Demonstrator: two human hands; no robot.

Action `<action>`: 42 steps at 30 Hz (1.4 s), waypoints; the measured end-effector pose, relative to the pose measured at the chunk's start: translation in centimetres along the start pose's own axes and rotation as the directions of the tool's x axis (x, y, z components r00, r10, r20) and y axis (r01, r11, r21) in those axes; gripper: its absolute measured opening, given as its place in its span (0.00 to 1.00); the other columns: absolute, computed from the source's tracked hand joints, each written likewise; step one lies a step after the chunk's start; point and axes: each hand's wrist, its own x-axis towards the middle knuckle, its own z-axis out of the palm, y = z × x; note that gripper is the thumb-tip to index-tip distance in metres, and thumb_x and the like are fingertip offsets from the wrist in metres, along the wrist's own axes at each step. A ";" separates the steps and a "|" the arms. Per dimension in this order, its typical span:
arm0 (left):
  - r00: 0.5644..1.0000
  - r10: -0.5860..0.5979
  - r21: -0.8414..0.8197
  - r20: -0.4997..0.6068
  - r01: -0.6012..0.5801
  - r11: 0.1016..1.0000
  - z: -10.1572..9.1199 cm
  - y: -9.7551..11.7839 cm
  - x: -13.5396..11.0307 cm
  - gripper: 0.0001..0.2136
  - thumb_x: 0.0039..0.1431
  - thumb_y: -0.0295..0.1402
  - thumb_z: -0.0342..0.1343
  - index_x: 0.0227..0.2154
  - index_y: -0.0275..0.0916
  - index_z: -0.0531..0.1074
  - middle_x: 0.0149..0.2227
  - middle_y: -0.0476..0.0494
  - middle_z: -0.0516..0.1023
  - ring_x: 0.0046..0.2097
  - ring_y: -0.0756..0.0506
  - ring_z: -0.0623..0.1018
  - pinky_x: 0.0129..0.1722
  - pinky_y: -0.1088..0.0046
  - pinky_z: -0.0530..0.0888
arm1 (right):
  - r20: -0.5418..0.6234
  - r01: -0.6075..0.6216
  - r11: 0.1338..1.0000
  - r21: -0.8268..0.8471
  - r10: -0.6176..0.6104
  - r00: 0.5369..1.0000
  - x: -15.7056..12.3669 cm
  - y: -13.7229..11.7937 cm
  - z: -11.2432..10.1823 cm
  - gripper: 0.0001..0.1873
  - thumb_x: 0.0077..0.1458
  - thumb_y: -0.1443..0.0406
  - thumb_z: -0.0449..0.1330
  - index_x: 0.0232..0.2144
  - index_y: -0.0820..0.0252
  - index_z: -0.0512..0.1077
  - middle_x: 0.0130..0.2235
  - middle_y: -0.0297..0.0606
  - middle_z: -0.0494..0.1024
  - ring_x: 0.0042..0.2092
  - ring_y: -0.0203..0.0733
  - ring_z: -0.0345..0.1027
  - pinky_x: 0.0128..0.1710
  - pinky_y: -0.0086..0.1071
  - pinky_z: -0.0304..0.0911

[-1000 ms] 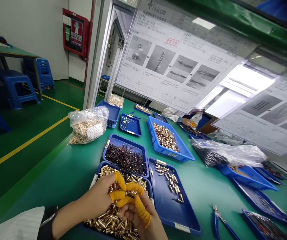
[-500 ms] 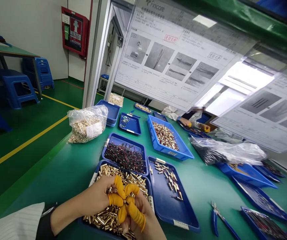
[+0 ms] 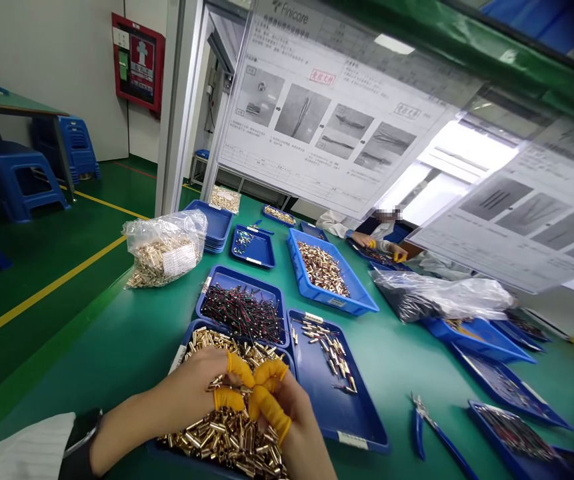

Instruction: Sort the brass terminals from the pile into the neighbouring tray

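Left hand (image 3: 209, 373) has a small part (image 3: 241, 389) pinched, right hand (image 3: 291, 407) fingertips bunched against it, can't tell if they're gripping too. It's right above the brass sleeves (image 3: 227, 433). Their tray (image 3: 177, 359) butts against the wire tray (image 3: 254, 277), so zero gap. Bare surface (image 3: 131, 340) runs left to the edge; pliers (image 3: 419, 433) sit off right.

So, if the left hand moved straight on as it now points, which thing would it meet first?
Most likely the right hand, whose yellow-covered fingers lie just ahead; they may already touch, depth is unclear.
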 end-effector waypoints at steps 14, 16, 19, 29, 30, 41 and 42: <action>1.000 -0.001 0.402 0.030 -0.011 0.915 -0.2 -0.5 0.2 0.07 0.51 0.21 0.49 0.28 0.41 0.64 0.36 0.48 0.69 0.42 0.41 0.65 0.46 0.56 0.60 | 0.025 0.119 0.319 -0.940 -0.285 0.958 2.8 2.7 0.3 0.05 0.51 0.73 0.54 0.27 0.61 0.66 0.33 0.49 0.68 0.37 0.56 0.62 0.33 0.46 0.62; 1.000 -0.001 0.386 0.003 0.000 0.923 -0.2 -0.6 0.3 0.08 0.50 0.19 0.49 0.27 0.40 0.64 0.33 0.49 0.70 0.40 0.42 0.66 0.45 0.59 0.62 | 0.018 0.107 0.307 -0.946 -0.278 0.960 3.0 2.8 0.7 0.07 0.51 0.75 0.53 0.25 0.62 0.65 0.31 0.48 0.67 0.36 0.56 0.62 0.32 0.47 0.61; 0.998 -0.014 0.346 -0.058 0.033 0.938 0.0 -0.9 0.4 0.08 0.53 0.20 0.48 0.24 0.39 0.65 0.30 0.49 0.69 0.37 0.43 0.67 0.41 0.63 0.65 | 0.030 0.126 0.332 -0.935 -0.278 0.960 3.0 2.6 0.5 0.09 0.51 0.76 0.50 0.24 0.61 0.64 0.30 0.47 0.67 0.34 0.52 0.62 0.30 0.44 0.62; 0.961 0.213 0.205 -0.177 -0.175 0.963 0.4 -0.9 0.0 0.09 0.56 0.21 0.47 0.29 0.40 0.69 0.41 0.45 0.68 0.44 0.44 0.67 0.42 0.69 0.67 | 0.104 0.378 0.575 -0.726 -0.451 0.886 0.8 2.0 0.6 0.07 0.52 0.72 0.51 0.30 0.56 0.66 0.34 0.41 0.69 0.38 0.48 0.62 0.35 0.40 0.59; 0.963 0.202 0.166 -0.176 -0.173 0.971 0.5 -0.7 0.0 0.09 0.55 0.21 0.48 0.27 0.39 0.70 0.39 0.45 0.69 0.42 0.44 0.68 0.41 0.70 0.67 | 0.078 0.374 0.613 -0.696 -0.454 0.888 0.5 1.8 0.7 0.07 0.52 0.72 0.52 0.30 0.56 0.66 0.34 0.41 0.69 0.37 0.47 0.63 0.35 0.38 0.59; 0.968 -0.225 -0.511 -0.113 0.137 0.849 1.3 -0.1 0.2 0.03 0.50 0.28 0.55 0.28 0.37 0.71 0.28 0.48 0.75 0.33 0.46 0.74 0.34 0.71 0.72 | -0.116 0.170 0.916 -0.363 -0.226 0.967 0.4 2.6 1.5 0.14 0.46 0.55 0.62 0.29 0.59 0.71 0.29 0.39 0.74 0.30 0.43 0.68 0.30 0.33 0.65; 0.970 -0.220 -0.508 -0.108 0.136 0.850 1.3 0.0 0.1 0.03 0.50 0.29 0.55 0.28 0.37 0.71 0.29 0.48 0.75 0.33 0.46 0.74 0.34 0.72 0.72 | -0.131 0.159 0.921 -0.355 -0.217 0.967 0.4 2.6 1.6 0.14 0.46 0.54 0.62 0.28 0.59 0.71 0.29 0.39 0.74 0.30 0.42 0.68 0.29 0.32 0.65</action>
